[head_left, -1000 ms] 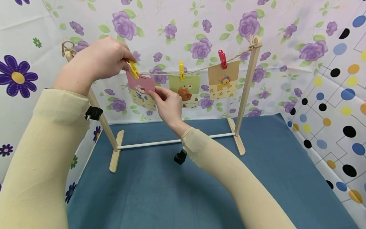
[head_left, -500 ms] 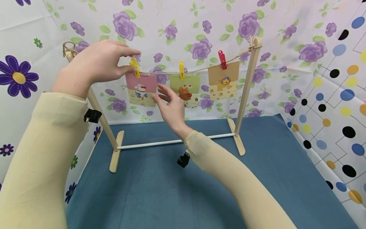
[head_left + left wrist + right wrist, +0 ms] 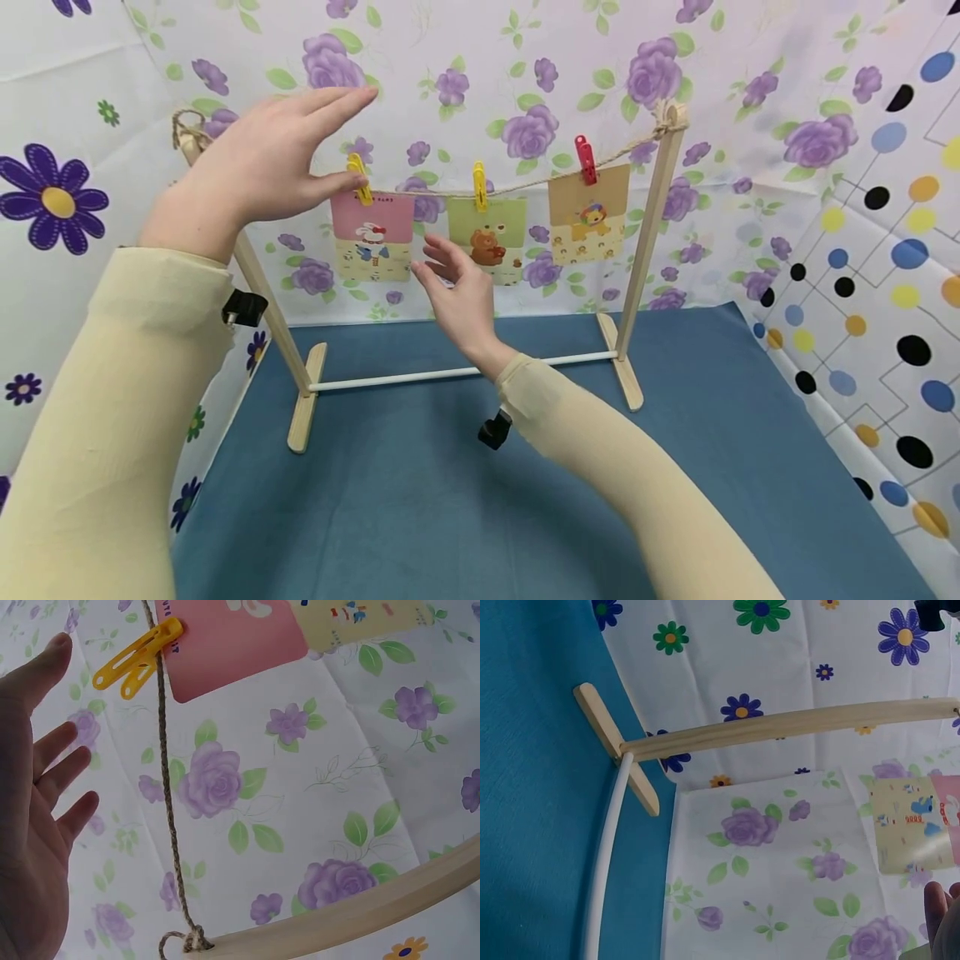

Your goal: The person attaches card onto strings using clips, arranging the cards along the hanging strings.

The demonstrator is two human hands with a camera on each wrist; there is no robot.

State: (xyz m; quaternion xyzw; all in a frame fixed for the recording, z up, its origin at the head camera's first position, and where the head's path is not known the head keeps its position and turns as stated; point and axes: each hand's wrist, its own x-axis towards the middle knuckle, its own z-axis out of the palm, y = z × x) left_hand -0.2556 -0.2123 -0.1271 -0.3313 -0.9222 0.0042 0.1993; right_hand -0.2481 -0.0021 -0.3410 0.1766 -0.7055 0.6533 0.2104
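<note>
A pink and cream card (image 3: 372, 237) with a rabbit picture hangs from the rope (image 3: 431, 194) by a yellow clothespin (image 3: 359, 178). Beside that clothespin is my left hand (image 3: 255, 167), thumb and fingers spread wide; the left wrist view shows a gap between them and the clothespin (image 3: 139, 660). My right hand (image 3: 461, 296) hovers just right of the pink card's lower edge, fingers relaxed and holding nothing. Behind it a green bear card (image 3: 487, 233) hangs from another yellow clothespin (image 3: 480, 187). Farther right a brown lion card (image 3: 588, 215) hangs from a red clothespin (image 3: 586, 160).
The rope is tied between two wooden posts (image 3: 651, 233) on flat feet (image 3: 307, 400). A white rod (image 3: 397, 379) joins them low down. Blue cloth (image 3: 420, 500) covers the table, with a flowered cloth (image 3: 525, 50) behind and a dotted one (image 3: 870, 275) at the right.
My left hand has let go of the yellow clothespin and spread its fingers. My right hand has released the pink card and drawn back down and right. The card now hangs flat.
</note>
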